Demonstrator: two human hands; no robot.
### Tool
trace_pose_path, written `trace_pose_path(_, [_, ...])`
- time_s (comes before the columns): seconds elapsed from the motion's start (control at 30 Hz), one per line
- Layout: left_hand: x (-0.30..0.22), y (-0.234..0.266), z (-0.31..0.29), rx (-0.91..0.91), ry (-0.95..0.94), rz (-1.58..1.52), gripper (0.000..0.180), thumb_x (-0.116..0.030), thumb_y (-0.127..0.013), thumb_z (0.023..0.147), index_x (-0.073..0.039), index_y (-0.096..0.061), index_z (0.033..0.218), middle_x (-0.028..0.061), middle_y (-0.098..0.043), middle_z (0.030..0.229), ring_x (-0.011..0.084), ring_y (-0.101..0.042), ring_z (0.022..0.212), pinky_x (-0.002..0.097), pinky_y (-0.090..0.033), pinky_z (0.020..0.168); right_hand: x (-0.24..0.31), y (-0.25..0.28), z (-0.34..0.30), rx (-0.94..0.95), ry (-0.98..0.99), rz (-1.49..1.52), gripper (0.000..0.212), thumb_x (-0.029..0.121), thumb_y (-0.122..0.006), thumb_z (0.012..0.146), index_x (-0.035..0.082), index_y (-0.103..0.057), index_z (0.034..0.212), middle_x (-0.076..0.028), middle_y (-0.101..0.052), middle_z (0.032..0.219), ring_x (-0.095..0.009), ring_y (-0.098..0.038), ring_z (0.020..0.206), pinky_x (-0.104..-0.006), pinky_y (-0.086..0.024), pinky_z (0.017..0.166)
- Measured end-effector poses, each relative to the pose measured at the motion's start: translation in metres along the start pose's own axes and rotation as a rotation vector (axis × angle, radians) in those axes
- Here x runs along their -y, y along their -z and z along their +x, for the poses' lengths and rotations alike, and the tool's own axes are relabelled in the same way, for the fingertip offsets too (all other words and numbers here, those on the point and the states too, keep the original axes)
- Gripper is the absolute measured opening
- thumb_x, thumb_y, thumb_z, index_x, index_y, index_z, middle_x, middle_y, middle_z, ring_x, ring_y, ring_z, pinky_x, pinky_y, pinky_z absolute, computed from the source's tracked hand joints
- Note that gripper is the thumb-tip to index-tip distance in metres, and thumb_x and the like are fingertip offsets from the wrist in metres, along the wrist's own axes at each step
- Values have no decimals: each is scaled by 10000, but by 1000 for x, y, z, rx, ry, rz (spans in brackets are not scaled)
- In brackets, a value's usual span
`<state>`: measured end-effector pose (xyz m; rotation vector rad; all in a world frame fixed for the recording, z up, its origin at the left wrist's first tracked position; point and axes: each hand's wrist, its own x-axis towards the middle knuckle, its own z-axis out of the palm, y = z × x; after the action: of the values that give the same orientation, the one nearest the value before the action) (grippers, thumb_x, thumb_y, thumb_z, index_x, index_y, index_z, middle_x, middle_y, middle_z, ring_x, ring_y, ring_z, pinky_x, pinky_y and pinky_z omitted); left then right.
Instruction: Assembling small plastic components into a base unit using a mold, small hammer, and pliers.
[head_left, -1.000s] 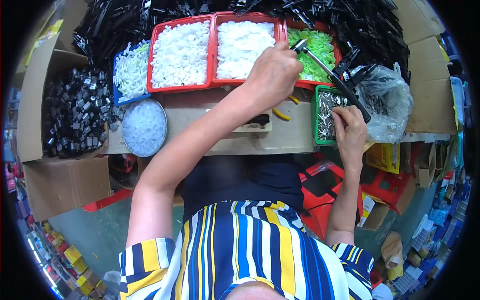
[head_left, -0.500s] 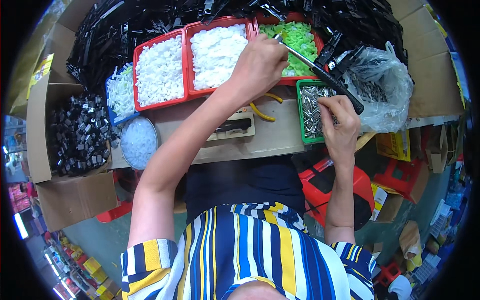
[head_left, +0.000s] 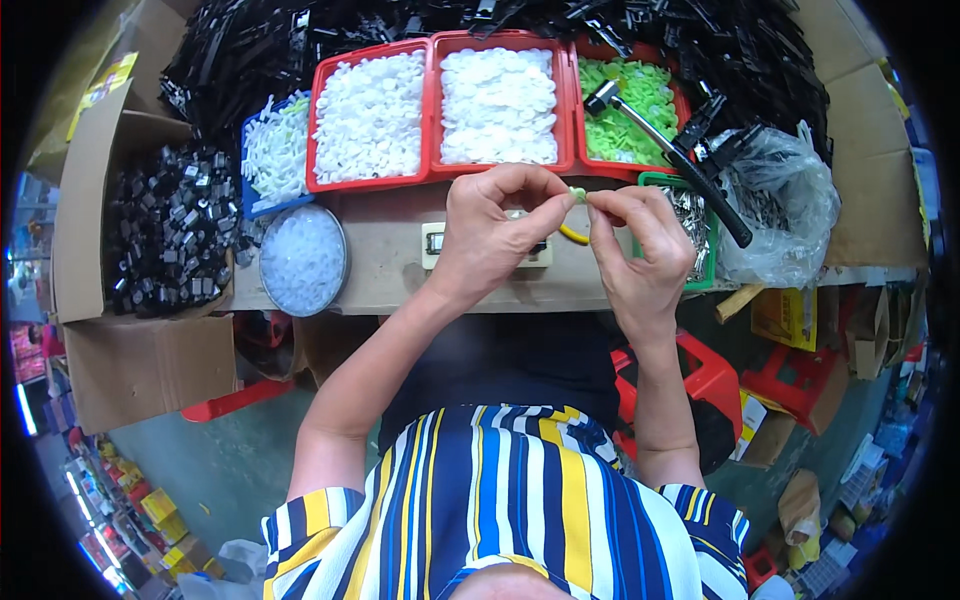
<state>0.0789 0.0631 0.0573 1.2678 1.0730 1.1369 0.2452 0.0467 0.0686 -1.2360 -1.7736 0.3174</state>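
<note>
Pinching thumb-to-finger with left hand [head_left: 500,228] at 12 o'clock, right hand [head_left: 645,245] at 2, close together. Angling forearms [head_left: 382,365] in from 7 and 4.

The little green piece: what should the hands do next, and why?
Maybe the right hand should line its grip up with the little green piece, because the left hand seems to pinch it and both grips nearly meet there. Whether the right hand holds something is too small to tell.

A dull green floor [head_left: 240,465] spreads beneath a flat, pale brown worktable [head_left: 385,225]. A red plastic stool [head_left: 725,378] stands at right; a narrow white light [head_left: 25,408] glows far left.
</note>
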Motion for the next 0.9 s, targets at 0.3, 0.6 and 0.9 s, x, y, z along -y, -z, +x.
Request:
trace_pose_path(0.3, [3, 13, -15, -154, -411, 266, 88, 11, -739, 793, 25, -705, 873, 80, -693, 843, 128, -644, 779, 260, -514, 685, 20, -12, -1, 29, 49, -15, 186, -70, -713, 740, -1, -681, 910, -122, -626, 823, -268, -636, 749, -360, -514, 637])
trace_pose_path(0.6, [6, 16, -17, -230, -753, 565, 146, 49, -751, 728, 12, -700, 860, 107, -694, 846, 243, -663, 795, 322, -543, 695, 27, -18, -4, 54, -105, 129, 144, -59, -700, 773, -15, -682, 909, -118, -644, 855, -212, -656, 757, -315, -529, 668])
trace_pose_path(0.9, [6, 19, -15, -169, -797, 637, 174, 27, -748, 707, 5, -670, 861, 108, -671, 835, 269, -648, 803, 345, -538, 703, 14, -17, -10, 33, -463, 638, 113, 13, -702, 859, 33, -691, 970, -57, -687, 885, -132, -651, 842, -272, -503, 724])
